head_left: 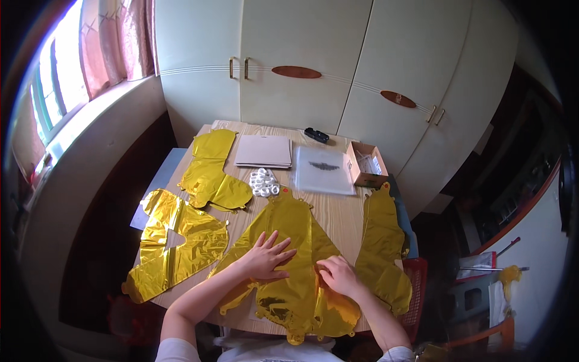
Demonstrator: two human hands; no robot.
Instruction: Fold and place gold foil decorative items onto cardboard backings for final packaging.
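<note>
A deflated gold foil balloon (pixel 294 226) lies spread on the table directly in front of me, tapering toward its far end, where a small red dot shows. My left hand (pixel 266 258) rests on its left half, palm down with the fingers spread. On the right half, my right hand (pixel 341 275) has its fingers curled, pinching a raised fold of the foil; an orange-tinted reflection shines below it. Other flat gold balloons lie around: a crinkled one (pixel 199 229) at the left, one (pixel 208 166) at the far left, and a long one (pixel 380 250) at the right.
Beyond the balloons, a small pile of white rings (pixel 263 182) sits beside stacked grey-beige cards (pixel 263 151). Clear plastic bags (pixel 325 181) lie next to an open cardboard box (pixel 369 172). A black object (pixel 316 135) stands near the back edge, before the pale cabinets (pixel 301 36).
</note>
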